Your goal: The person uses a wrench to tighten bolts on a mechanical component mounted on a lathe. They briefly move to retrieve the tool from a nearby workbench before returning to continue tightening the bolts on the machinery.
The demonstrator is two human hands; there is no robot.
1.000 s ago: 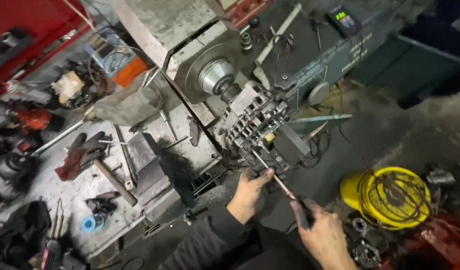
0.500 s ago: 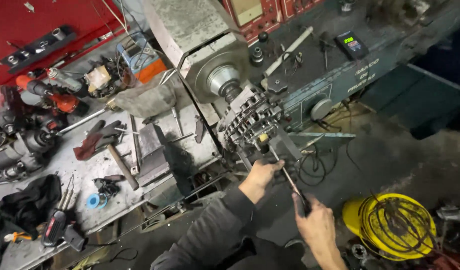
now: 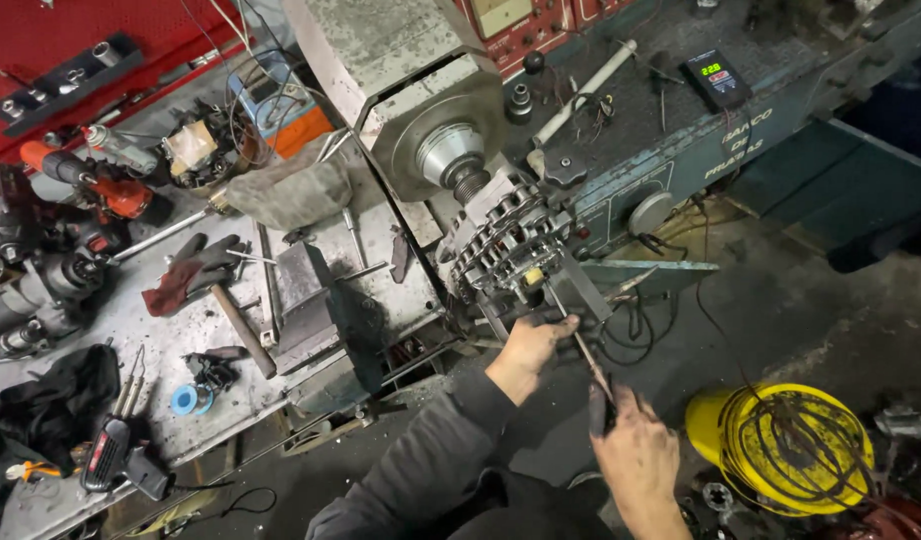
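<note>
A grey finned alternator [image 3: 506,245] is mounted at the front of a grey machine head [image 3: 436,120]. A long screwdriver [image 3: 579,345] runs from the alternator's lower right side down to my right hand [image 3: 636,455], which grips its dark handle. My left hand [image 3: 531,345], in a dark grey sleeve, sits just under the alternator with its fingers curled around the screwdriver's shaft near the tip. A small yellow part [image 3: 532,276] shows on the alternator just above the tip.
On the metal bench [image 3: 151,330] to the left lie a hammer [image 3: 243,330], gloves [image 3: 186,270], a red power tool [image 3: 91,180], a blue tape roll [image 3: 184,400] and a soldering gun [image 3: 116,455]. A yellow cable reel [image 3: 781,445] sits at lower right. A small digital meter [image 3: 716,78] rests on the blue-grey test bench.
The view has tilted, so the bench and alternator sit lower and further right. Both hands stay on the screwdriver at the alternator; the right hand has drawn slightly back along it.
</note>
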